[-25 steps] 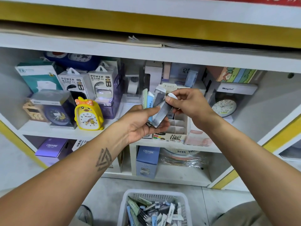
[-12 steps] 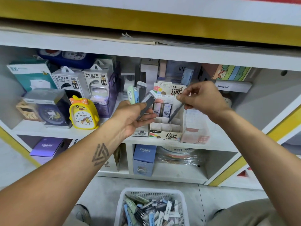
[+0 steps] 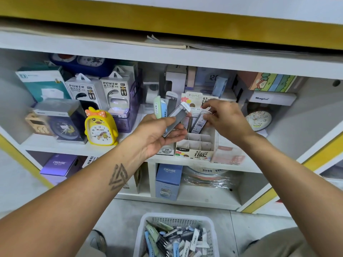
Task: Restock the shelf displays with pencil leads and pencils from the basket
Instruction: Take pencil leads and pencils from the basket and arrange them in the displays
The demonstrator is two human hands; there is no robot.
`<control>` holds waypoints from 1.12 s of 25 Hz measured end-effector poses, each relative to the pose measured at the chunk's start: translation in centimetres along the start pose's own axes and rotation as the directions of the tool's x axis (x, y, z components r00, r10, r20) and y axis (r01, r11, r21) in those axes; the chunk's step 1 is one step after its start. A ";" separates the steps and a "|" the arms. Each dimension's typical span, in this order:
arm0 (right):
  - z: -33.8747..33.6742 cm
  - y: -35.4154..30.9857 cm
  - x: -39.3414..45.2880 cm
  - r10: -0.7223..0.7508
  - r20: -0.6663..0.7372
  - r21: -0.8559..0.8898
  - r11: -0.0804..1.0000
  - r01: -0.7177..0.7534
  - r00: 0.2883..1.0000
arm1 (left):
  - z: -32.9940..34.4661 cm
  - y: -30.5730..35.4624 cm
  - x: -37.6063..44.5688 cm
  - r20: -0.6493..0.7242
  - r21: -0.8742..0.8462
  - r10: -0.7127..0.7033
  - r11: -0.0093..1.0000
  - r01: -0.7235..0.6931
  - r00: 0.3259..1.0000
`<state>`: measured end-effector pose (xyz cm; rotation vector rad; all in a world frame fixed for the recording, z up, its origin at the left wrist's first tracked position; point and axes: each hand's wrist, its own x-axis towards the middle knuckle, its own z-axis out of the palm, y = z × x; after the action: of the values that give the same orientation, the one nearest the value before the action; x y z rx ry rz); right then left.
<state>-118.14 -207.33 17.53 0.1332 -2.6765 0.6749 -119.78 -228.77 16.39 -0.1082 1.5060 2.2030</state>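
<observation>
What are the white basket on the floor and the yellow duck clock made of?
The basket looks like matte white plastic: its walls are a moulded grid of small holes. The duck clock seems glossy yellow plastic, smooth, rounded and shiny, though rubbery coating is possible.

Grey lead case [image 3: 175, 120] tilted in hand, another [image 3: 200, 123] entering display box [image 3: 196, 145], white basket [image 3: 148, 225] of leads below

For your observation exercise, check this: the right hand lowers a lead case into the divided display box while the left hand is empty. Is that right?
Not quite. In the head view the left hand is not empty: it grips several lead cases. The right hand does lower a lead case into the divided display box.
</observation>
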 end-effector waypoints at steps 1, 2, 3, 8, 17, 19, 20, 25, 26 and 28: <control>0.5 0.0 -0.1 -0.005 0.004 0.014 1.000 0.005 1.000 | -0.1 0.0 -0.1 0.006 -0.001 -0.002 1.000 0.002 1.000; 0.9 -0.1 -0.1 -0.023 0.014 -0.007 1.000 0.023 1.000 | -0.1 0.1 -0.1 0.011 -0.002 -0.004 1.000 0.004 1.000; 1.2 -0.1 -0.1 -0.060 0.030 -0.052 0.997 0.062 0.998 | -0.2 0.1 -0.2 0.013 -0.004 -0.007 1.000 0.007 1.000; 0.9 -0.8 0.3 -0.104 -0.021 -0.141 0.985 0.100 0.994 | -0.1 0.3 -0.6 0.048 -0.005 -0.023 1.000 0.023 0.999; -0.4 -3.1 -0.6 0.269 0.225 0.766 0.545 -0.341 0.936 | 0.9 0.0 -1.3 0.117 0.003 -0.053 0.999 0.053 0.992; -1.0 -2.7 -0.7 0.281 0.193 0.737 0.591 -0.328 0.940 | 0.8 0.2 -1.2 0.080 -0.023 -0.043 0.999 0.045 0.996; -1.4 -2.3 -0.7 0.283 0.157 0.708 0.636 -0.307 0.946 | 0.6 0.3 -1.1 0.051 -0.028 -0.034 0.999 0.035 0.998; -3.7 -0.4 -0.7 0.259 0.152 0.496 0.815 -0.300 0.954 | -0.6 0.5 -0.9 -0.064 0.095 0.017 0.995 -0.011 0.998; -4.0 -0.2 -0.7 0.227 0.186 0.411 0.866 -0.285 0.956 | -0.7 0.4 -1.0 -0.063 0.111 0.014 0.994 -0.007 0.998; -4.0 -0.1 -0.7 0.177 0.232 0.276 0.931 -0.239 0.957 | -0.8 0.4 -1.2 -0.048 0.112 0.004 0.994 0.002 0.999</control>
<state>-116.17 -205.49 20.56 -0.0062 -2.7869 1.1985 -119.10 -230.03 16.81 -0.1248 1.6529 2.1248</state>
